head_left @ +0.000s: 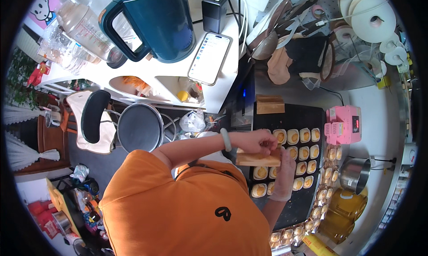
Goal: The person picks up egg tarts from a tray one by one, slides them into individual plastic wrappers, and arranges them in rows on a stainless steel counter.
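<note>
My left hand (pixel 263 142), with a pale bangle on the wrist, is just over a small brown paper box (pixel 258 159). Its fingers are curled together, and whatever may be between them is hidden. A thin clear glove covers my right hand (pixel 286 170), which grips the box's right end. Beneath both hands, a black tray (pixel 292 211) carries rows of small golden pastries (pixel 304 134) in white paper cups. The box and my hands hide some of them. At the tray's far end lies another brown paper piece (pixel 270 104), folded or flat.
Beyond the tray's right side is a pink device (pixel 344 125). Wrapped pastries (pixel 322 195) line that edge, with a steel pot (pixel 355 175) and yellow oil jugs (pixel 341 211) farther right. A phone (pixel 209 58) and a teal kettle (pixel 154 24) rest on the white counter; a round stool (pixel 140 127) stands left.
</note>
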### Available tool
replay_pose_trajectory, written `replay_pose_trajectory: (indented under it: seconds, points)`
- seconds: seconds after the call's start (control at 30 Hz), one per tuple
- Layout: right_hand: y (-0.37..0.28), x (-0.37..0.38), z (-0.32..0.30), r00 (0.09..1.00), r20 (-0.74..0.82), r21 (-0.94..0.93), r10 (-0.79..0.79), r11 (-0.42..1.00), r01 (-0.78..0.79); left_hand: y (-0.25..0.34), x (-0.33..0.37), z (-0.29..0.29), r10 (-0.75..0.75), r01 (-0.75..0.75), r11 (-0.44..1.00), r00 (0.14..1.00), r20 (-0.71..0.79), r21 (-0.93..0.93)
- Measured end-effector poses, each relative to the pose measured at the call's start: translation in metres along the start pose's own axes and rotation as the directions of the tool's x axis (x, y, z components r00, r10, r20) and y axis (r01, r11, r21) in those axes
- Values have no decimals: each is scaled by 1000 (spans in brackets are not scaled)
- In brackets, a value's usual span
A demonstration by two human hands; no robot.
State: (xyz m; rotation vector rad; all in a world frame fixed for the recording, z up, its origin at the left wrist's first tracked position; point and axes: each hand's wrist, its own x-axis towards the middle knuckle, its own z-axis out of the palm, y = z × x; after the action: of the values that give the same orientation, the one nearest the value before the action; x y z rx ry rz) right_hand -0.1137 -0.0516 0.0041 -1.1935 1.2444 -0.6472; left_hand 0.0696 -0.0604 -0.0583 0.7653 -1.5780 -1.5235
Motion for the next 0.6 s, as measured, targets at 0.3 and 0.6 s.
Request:
replay_pose_trajectory:
  seconds: [0.3,0.6]
  points:
    - [13,-11,-5,995,88,141,52,988,-64,4,-9,38,-23,39,993,989,-146,109]
    - [13,-31,-35,998,-1,292,61,955,-58,26,13,45,-26,28,999,997,-79,34]
